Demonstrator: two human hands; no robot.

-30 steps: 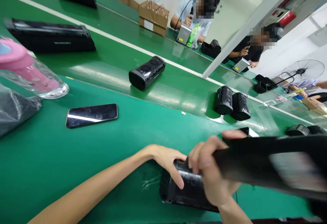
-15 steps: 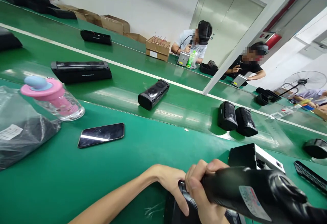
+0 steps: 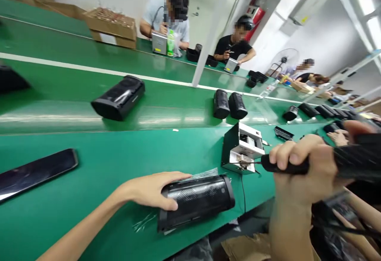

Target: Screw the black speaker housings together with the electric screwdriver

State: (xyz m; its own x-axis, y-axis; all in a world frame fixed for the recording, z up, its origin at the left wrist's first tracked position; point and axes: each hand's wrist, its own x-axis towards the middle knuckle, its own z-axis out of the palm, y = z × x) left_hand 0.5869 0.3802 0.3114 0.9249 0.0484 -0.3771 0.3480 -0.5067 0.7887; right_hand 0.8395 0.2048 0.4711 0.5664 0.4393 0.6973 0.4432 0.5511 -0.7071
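Observation:
My left hand (image 3: pixel 156 189) grips the left end of a black speaker (image 3: pixel 202 197), thumb on the near side and fingers along the far side. The speaker lies on the green bench with its perforated grille up and plastic film around it. My right hand (image 3: pixel 306 166) is wrapped round a black electric screwdriver (image 3: pixel 285 166), held level and pointing left. Its thin bit reaches the front opening of a black and white screw feeder (image 3: pixel 233 150). Whether the bit touches a screw there is too small to tell.
A phone (image 3: pixel 38 171) lies at left on the bench (image 3: pixel 119 146). More speakers (image 3: pixel 119 96) stand on the green conveyor (image 3: pixel 166 114) beyond. A cable hangs below the feeder. At right, a co-worker's hand (image 3: pixel 337 138) is close to my right arm. Other people sit across the line.
My right hand has carried the screwdriver from above the speaker rightward to the screw feeder. My left hand stays on the speaker. The view has turned right.

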